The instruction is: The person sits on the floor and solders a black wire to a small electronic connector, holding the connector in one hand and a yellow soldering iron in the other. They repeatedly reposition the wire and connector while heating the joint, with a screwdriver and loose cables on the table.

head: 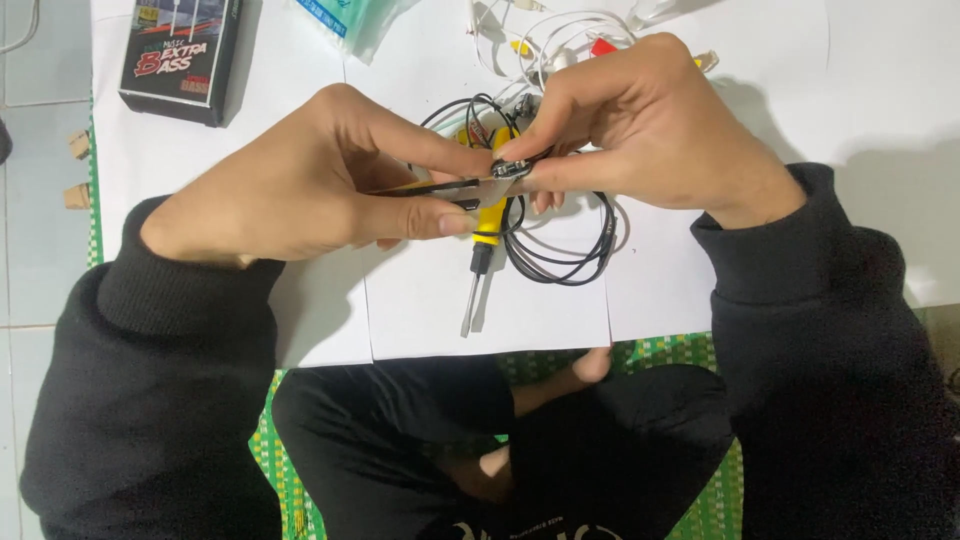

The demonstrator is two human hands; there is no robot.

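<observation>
At frame centre, thin metal tweezers (440, 187) are pinched by the left hand (300, 185) against a small black earphone part (512, 168) gripped by the right hand (640, 130); work appears midway, with the yellow-handled screwdriver (487, 225) lying unused.

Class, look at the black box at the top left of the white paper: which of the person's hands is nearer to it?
Left. The left hand lies just right of and below the black box; the right hand is farther right, past the yellow screwdriver.
</observation>
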